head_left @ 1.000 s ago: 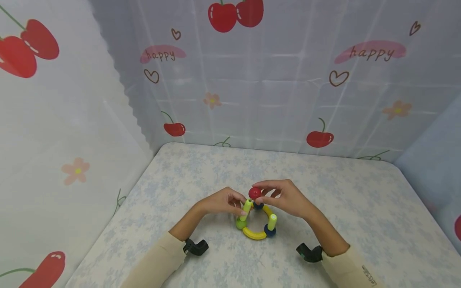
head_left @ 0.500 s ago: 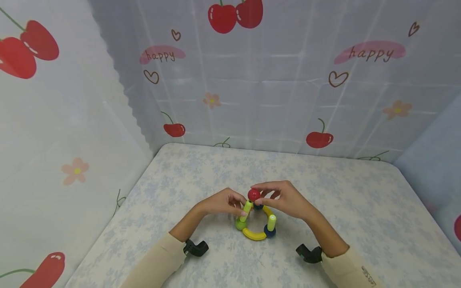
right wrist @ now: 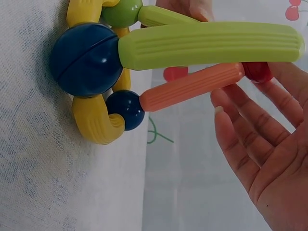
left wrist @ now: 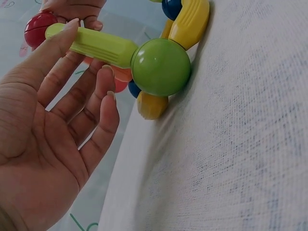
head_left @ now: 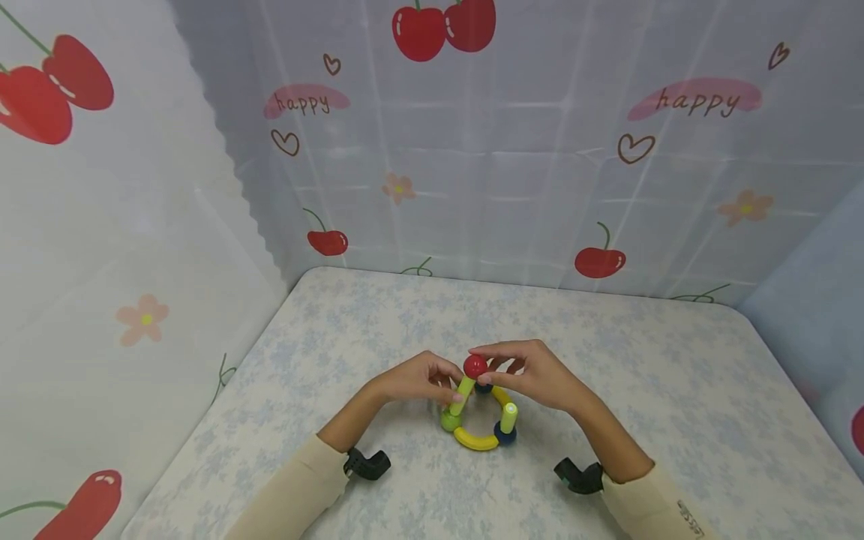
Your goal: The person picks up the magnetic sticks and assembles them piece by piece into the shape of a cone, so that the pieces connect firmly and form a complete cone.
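Observation:
In the head view, my left hand pinches a lime-green toy rod that slants up from a green ball. My right hand holds a red ball between thumb and fingers, against the rod's upper end. An orange rod leans up from the rear blue ball; in the right wrist view its tip meets the red ball. Another lime-green rod stands on the front blue ball, untouched by either hand. Curved yellow pieces link the balls into a ring on the table.
The ring lies on a pale table with a blue floral pattern. Curtains printed with cherries and flowers hang behind and at the sides. A black wrist camera sits on the left wrist, another camera on the right.
My right hand has brought the red ball slightly left and down, closing the gap to the lime-green rod's top. The left hand keeps its pinch on that rod, almost unmoved.

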`<state>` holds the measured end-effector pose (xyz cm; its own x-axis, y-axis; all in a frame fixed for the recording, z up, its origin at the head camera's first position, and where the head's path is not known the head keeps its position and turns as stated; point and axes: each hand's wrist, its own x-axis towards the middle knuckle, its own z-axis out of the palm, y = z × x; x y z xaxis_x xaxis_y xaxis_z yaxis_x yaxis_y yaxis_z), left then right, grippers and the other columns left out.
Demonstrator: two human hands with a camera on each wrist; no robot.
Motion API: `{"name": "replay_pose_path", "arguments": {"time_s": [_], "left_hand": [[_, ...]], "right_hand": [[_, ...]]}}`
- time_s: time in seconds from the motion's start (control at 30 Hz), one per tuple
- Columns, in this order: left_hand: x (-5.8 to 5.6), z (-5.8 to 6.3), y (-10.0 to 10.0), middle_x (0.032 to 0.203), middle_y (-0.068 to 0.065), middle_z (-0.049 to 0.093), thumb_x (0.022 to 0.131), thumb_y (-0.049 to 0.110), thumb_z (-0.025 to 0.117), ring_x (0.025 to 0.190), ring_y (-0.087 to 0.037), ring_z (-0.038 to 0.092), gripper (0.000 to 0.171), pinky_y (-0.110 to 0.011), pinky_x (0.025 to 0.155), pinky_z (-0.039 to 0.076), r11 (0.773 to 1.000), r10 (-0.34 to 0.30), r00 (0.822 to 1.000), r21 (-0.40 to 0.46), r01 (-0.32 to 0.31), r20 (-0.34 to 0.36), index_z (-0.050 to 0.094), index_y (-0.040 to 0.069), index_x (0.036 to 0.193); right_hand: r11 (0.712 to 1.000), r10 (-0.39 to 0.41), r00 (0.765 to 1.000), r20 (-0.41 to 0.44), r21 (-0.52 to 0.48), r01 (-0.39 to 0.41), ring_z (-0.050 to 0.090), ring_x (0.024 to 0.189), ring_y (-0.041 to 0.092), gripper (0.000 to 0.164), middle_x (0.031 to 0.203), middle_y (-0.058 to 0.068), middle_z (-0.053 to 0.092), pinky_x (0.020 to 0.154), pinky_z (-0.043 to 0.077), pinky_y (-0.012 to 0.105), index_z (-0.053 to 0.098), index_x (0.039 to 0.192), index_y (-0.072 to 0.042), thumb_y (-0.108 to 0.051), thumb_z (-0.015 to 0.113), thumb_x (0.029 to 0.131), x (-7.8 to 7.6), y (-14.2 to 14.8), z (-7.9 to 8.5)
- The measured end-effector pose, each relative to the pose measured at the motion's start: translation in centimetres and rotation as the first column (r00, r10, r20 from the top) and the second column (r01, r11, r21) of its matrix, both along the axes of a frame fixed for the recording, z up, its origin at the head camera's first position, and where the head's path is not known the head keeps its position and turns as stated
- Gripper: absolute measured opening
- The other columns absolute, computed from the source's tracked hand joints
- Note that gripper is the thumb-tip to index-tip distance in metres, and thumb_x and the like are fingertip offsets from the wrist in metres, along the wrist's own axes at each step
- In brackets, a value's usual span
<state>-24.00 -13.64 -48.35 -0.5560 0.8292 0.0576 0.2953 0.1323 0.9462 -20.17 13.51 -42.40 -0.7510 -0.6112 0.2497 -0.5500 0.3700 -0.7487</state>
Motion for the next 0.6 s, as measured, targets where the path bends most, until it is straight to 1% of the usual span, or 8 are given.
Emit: {"name": "replay_pose_path", "arguments": {"time_s": [0.1, 0.23, 0.3, 0.37, 0.47, 0.53, 0.6], "left_hand": [[0.0, 0.0, 0.0, 0.106, -0.013, 0.073, 0.095, 0.006, 0.070, 0.077, -0.032, 0.068, 0.020, -0.052, 0.069, 0.057, 1.000, 0.007, 1.000, 0.012, -0.008, 0.005, 0.074, 0.003, 0.115], [0.1, 0.1, 0.1, 0.105, -0.008, 0.074, 0.095, 0.010, 0.071, 0.076, -0.019, 0.066, 0.021, -0.046, 0.068, 0.056, 1.000, 0.024, 1.000, 0.007, -0.024, 0.019, 0.075, 0.004, 0.115], [0.1, 0.1, 0.1, 0.105, -0.006, 0.074, 0.095, 0.011, 0.071, 0.076, -0.018, 0.066, 0.021, -0.045, 0.068, 0.055, 0.999, 0.032, 0.999, 0.007, -0.032, 0.029, 0.075, 0.004, 0.114], [0.1, 0.2, 0.1, 0.105, -0.004, 0.074, 0.095, 0.011, 0.071, 0.076, -0.019, 0.066, 0.021, -0.045, 0.068, 0.055, 0.999, 0.036, 0.999, 0.004, -0.037, 0.031, 0.075, 0.004, 0.115], [0.2, 0.1, 0.1, 0.106, -0.004, 0.074, 0.095, 0.011, 0.072, 0.076, -0.023, 0.067, 0.022, -0.047, 0.068, 0.057, 0.999, 0.037, 0.999, 0.004, -0.037, 0.037, 0.074, 0.004, 0.115], [0.2, 0.1, 0.1, 0.106, -0.005, 0.074, 0.095, 0.011, 0.071, 0.076, -0.023, 0.068, 0.023, -0.047, 0.067, 0.057, 0.999, 0.038, 0.999, 0.005, -0.038, 0.035, 0.074, 0.003, 0.116], [0.2, 0.1, 0.1, 0.106, -0.005, 0.073, 0.095, 0.011, 0.071, 0.076, -0.022, 0.067, 0.023, -0.047, 0.067, 0.057, 0.999, 0.042, 0.998, 0.010, -0.043, 0.036, 0.074, 0.002, 0.116]], "right_hand": [[1.000, -0.016, 1.000, 0.025, 0.017, 0.016, 0.067, 0.099, 0.013, 0.035, 0.119, -0.004, 0.072, 0.079, 0.057, 0.035, 0.071, 0.129, -0.017, -0.030, 0.073, 0.096, -0.1, 0.3, 0.0], [0.999, -0.037, 0.997, 0.070, 0.011, 0.036, 0.067, 0.099, 0.015, 0.025, 0.115, -0.002, 0.074, 0.080, 0.056, 0.036, 0.074, 0.120, -0.017, -0.028, 0.069, 0.099, -0.5, 1.2, 0.2], [1.000, -0.016, 0.994, 0.111, 0.000, 0.016, 0.067, 0.098, 0.017, 0.020, 0.112, 0.001, 0.074, 0.080, 0.056, 0.036, 0.075, 0.116, -0.017, -0.026, 0.069, 0.099, -0.7, 1.7, 0.3], [0.999, 0.033, 0.985, 0.172, -0.004, -0.033, 0.068, 0.099, 0.020, 0.018, 0.110, 0.004, 0.074, 0.083, 0.056, 0.037, 0.075, 0.114, -0.016, -0.023, 0.070, 0.098, -0.8, 2.2, 0.5], [0.990, 0.140, 0.955, 0.263, -0.008, -0.143, 0.068, 0.100, 0.027, 0.020, 0.110, 0.012, 0.073, 0.086, 0.056, 0.040, 0.074, 0.115, -0.011, -0.016, 0.072, 0.096, -1.1, 2.9, 0.4], [0.974, 0.216, 0.926, 0.310, -0.007, -0.225, 0.068, 0.100, 0.030, 0.024, 0.110, 0.015, 0.073, 0.088, 0.055, 0.043, 0.074, 0.116, -0.008, -0.013, 0.075, 0.093, -1.2, 3.2, 0.2], [0.954, 0.286, 0.893, 0.347, -0.011, -0.300, 0.068, 0.100, 0.032, 0.029, 0.111, 0.015, 0.073, 0.089, 0.055, 0.047, 0.073, 0.117, -0.006, -0.013, 0.078, 0.090, -1.4, 3.4, 0.0]]}}
